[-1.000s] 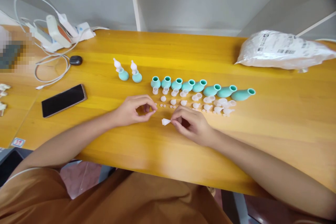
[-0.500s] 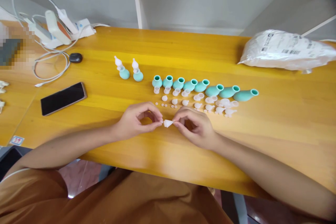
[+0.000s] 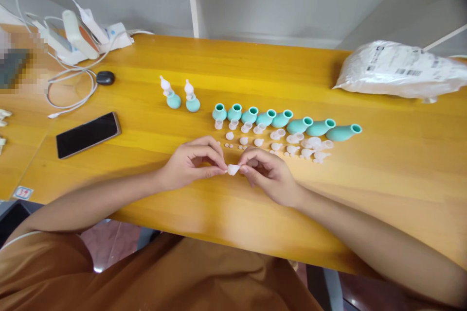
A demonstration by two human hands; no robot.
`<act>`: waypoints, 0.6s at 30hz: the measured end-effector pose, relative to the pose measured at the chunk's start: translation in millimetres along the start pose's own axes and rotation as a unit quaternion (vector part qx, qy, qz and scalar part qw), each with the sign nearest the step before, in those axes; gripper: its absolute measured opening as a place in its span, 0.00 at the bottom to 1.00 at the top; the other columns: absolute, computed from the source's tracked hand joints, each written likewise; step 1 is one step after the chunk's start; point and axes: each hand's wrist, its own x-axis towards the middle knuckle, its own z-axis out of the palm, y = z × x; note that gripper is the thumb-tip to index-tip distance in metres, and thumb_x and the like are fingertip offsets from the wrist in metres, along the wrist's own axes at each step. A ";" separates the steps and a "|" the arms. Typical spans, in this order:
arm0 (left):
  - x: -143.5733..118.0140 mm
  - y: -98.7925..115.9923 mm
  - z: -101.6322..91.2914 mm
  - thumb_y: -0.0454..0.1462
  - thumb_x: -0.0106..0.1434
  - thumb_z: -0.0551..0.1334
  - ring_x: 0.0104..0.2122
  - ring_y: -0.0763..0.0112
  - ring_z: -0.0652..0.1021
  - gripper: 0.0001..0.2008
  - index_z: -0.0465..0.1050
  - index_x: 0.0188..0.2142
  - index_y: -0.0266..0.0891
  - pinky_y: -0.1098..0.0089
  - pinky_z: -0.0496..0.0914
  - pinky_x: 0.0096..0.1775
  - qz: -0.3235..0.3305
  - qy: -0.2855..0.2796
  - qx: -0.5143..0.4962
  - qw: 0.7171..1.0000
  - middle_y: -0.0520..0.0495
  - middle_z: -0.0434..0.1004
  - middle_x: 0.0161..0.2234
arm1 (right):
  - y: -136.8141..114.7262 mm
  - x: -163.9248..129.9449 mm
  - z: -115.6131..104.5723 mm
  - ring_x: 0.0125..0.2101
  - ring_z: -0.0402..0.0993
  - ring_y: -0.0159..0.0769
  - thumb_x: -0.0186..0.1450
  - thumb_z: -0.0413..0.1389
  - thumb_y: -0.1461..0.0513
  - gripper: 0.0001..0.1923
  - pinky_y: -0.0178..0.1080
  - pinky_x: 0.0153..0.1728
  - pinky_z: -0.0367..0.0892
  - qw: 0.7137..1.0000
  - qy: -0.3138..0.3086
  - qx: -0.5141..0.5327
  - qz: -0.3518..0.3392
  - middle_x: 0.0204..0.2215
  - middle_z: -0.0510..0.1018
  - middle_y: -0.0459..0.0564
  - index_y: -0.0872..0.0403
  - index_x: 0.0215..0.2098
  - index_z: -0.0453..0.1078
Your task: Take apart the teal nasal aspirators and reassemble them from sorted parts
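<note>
White tip [image 3: 232, 169] at frame centre, just above counter [image 3: 383, 189], pinched between left hand [image 3: 191, 163] and right hand [image 3: 268, 175]; both grips clamped on it by fingertips. Looks tiny, light, soft, likely slippery; hold at wide base, gentle pinch. Teal bulbs [image 3: 284, 121] in row behind.

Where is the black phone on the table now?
In the head view the black phone lies flat on the left part of the yellow table, in front of the white cable and left of the left hand.
</note>
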 end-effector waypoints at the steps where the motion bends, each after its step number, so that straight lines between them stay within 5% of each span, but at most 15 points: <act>1: 0.0 -0.2 0.3 0.34 0.69 0.76 0.39 0.71 0.83 0.02 0.87 0.41 0.41 0.71 0.79 0.42 -0.003 -0.005 -0.002 1.000 0.46 0.82 0.40 | -0.2 0.3 0.3 0.23 0.69 0.30 0.78 0.64 0.48 0.15 0.35 0.24 0.66 1.000 0.005 -0.003 -0.002 0.28 0.73 0.42 0.50 0.45 0.76; 18: -2.8 -7.2 4.5 0.36 0.69 0.75 0.37 0.72 0.81 0.06 0.82 0.39 0.37 0.71 0.77 0.42 -0.112 -0.028 -0.108 0.987 0.47 0.81 0.38 | 1.1 2.0 -1.1 0.24 0.68 0.31 0.78 0.64 0.46 0.17 0.35 0.26 0.65 1.000 0.000 -0.031 0.005 0.28 0.74 0.42 0.50 0.44 0.77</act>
